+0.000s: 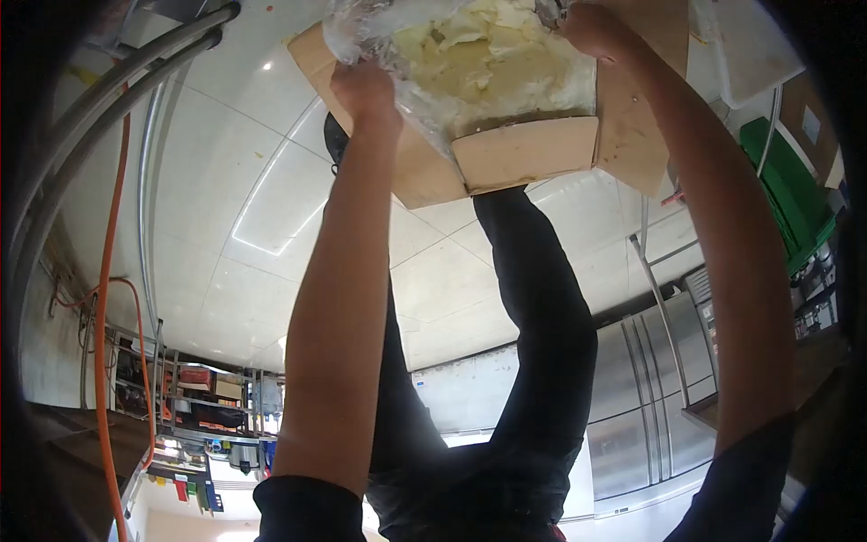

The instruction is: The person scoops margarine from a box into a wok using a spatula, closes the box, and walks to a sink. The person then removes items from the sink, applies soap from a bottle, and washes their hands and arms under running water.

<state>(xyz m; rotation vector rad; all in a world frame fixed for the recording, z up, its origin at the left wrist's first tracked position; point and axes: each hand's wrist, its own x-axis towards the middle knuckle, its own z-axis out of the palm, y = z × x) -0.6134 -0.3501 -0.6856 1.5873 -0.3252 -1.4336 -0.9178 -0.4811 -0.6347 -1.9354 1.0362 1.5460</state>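
An open cardboard box (pixel 528 155) with its flaps spread out stands at the top centre, in front of my legs. Inside it lies a pale yellow, lumpy mass (pixel 488 68) in a clear plastic liner (pixel 357 32). My left hand (pixel 366 90) is closed on the gathered liner at the box's left side. On the right, my right hand (pixel 591 34) is closed at the box's far right edge, gripping the liner there. The fingertips of both hands are partly hidden.
Curved metal rails (pixel 149 54) and an orange hose (pixel 107 361) run along the left. A green bin (pixel 790 194) and a translucent tub (pixel 754 50) are at the right. Steel cabinets (pixel 632 397) and loaded shelves (pixel 208 397) appear lower down.
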